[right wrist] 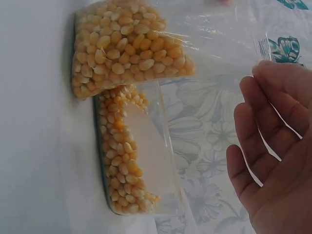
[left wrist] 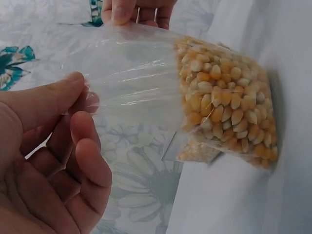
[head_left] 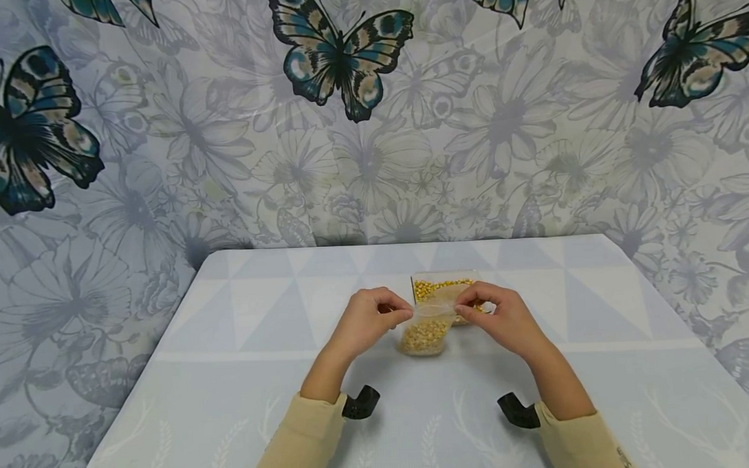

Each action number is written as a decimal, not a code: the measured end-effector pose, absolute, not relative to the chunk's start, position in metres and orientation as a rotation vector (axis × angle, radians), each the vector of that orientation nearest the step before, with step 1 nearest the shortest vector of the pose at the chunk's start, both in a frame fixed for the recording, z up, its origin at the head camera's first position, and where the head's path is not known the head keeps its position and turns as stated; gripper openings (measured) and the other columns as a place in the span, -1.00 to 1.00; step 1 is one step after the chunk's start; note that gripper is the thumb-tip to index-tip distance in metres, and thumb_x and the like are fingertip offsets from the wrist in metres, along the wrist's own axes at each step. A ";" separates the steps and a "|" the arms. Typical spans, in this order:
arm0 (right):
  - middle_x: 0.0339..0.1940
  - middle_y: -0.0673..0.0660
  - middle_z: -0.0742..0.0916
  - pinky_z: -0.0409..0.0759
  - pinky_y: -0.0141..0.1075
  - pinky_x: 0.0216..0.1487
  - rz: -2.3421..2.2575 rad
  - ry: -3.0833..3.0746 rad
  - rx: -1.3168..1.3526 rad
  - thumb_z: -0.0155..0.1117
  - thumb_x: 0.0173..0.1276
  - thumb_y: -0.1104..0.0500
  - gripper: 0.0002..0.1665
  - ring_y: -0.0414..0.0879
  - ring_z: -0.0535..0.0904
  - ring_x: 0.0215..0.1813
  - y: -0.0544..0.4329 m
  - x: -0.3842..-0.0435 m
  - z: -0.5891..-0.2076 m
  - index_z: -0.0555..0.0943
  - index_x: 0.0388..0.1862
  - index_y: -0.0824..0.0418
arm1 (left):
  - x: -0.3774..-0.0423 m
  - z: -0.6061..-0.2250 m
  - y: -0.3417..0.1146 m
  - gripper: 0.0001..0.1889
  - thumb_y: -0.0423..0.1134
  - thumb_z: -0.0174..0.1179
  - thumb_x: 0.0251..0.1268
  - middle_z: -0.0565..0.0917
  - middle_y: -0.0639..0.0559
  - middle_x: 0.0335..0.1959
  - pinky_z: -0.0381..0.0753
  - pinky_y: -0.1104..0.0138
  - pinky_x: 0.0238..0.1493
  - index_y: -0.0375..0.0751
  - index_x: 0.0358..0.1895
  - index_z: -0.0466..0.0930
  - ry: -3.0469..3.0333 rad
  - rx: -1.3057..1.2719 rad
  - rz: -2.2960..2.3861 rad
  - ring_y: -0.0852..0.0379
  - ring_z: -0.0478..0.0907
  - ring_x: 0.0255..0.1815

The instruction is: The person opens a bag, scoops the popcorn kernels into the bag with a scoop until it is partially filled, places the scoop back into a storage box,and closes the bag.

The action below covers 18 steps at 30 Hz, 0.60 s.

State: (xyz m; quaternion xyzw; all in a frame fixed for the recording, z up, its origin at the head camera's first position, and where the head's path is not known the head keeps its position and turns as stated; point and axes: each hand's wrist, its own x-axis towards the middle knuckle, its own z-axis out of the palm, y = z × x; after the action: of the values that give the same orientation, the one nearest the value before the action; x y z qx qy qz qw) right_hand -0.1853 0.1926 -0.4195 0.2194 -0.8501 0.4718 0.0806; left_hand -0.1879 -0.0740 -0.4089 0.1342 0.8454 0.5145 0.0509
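A clear plastic bag (head_left: 425, 335) part filled with yellow corn kernels (left wrist: 229, 105) stands upright on the table, its upper part drawn up flat. My left hand (head_left: 372, 317) pinches one top corner of the bag between thumb and index finger. At the opposite top corner, my right hand (head_left: 498, 319) pinches the plastic the same way, its other fingers loosely bent in the right wrist view. Right behind the bag sits a clear box (right wrist: 170, 146) holding more corn kernels (right wrist: 122, 170), partly hidden by the bag and right hand in the head view.
The table (head_left: 244, 417) has a pale cover with triangles and leaf patterns. Behind it hangs a floral cloth (head_left: 372, 165) with butterflies. Black wrist pieces (head_left: 362, 402) stick out from both beige sleeves (head_left: 301, 440).
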 end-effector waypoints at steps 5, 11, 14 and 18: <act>-0.32 -0.05 0.74 0.56 -0.37 -0.13 1.408 -2.512 0.689 0.38 0.31 0.24 -0.88 -0.26 0.60 -0.25 0.196 -0.184 -0.417 0.71 -0.30 -0.02 | -0.184 -0.406 -0.073 -0.95 -0.15 0.35 0.27 0.71 0.13 -0.33 0.58 0.28 -0.43 0.06 -0.27 0.78 2.573 0.451 1.543 0.10 0.58 -0.47; -0.28 -0.02 0.73 0.58 -0.36 -0.12 1.453 -2.528 0.737 0.36 0.35 0.20 -0.93 -0.26 0.59 -0.21 0.192 -0.183 -0.417 0.70 -0.26 0.02 | -0.185 -0.407 -0.074 -0.95 -0.17 0.36 0.25 0.71 0.13 -0.31 0.56 0.31 -0.42 0.01 -0.28 0.79 2.637 0.478 1.487 0.17 0.60 -0.43; -0.30 -0.04 0.73 0.57 -0.37 -0.13 1.439 -2.538 0.719 0.37 0.34 0.20 -0.93 -0.26 0.59 -0.22 0.193 -0.184 -0.418 0.70 -0.27 0.01 | -0.186 -0.407 -0.074 -0.93 -0.16 0.37 0.25 0.71 0.16 -0.31 0.55 0.32 -0.42 0.00 -0.27 0.79 2.651 0.495 1.465 0.20 0.58 -0.42; -0.33 -0.06 0.72 0.56 -0.38 -0.15 1.405 -2.547 0.696 0.38 0.32 0.22 -0.90 -0.26 0.58 -0.24 0.199 -0.186 -0.418 0.70 -0.29 -0.02 | -0.186 -0.407 -0.074 -0.94 -0.15 0.36 0.26 0.70 0.20 -0.31 0.55 0.33 -0.40 0.04 -0.28 0.79 2.649 0.514 1.446 0.19 0.57 -0.37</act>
State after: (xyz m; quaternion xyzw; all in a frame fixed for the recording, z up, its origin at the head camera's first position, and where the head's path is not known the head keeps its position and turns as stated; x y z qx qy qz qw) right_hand -0.1860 0.1986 -0.4178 0.2319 -0.8493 0.4683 0.0753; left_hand -0.1858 -0.0737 -0.4069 0.1679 0.8646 0.4718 0.0403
